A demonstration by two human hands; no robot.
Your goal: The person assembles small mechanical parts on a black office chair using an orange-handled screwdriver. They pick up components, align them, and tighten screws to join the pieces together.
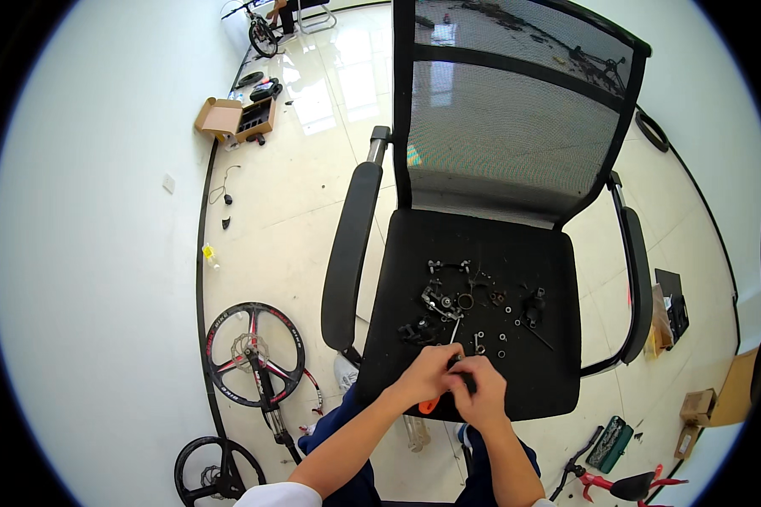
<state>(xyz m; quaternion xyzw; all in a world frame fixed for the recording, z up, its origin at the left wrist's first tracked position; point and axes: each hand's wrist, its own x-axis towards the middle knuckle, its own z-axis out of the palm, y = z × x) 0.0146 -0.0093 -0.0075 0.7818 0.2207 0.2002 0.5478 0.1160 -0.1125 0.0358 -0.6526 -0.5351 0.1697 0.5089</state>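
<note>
My left hand and my right hand meet over the front edge of a black chair seat. Both are closed, with fingertips together around something small that they hide. Below my left hand shows an orange handle, and a thin metal shaft sticks out above it, perhaps one screwdriver; whether it is gripped or lies beneath is unclear. Ahead on the seat are a silver-and-black bicycle mechanism, a dark bracket-like part, black parts, a black part, a ring and several small washers.
The chair's armrests flank the seat, with its mesh backrest behind. Wheels, an open cardboard box, a green toolbox and a red bicycle frame lie on the floor. Another person is far back.
</note>
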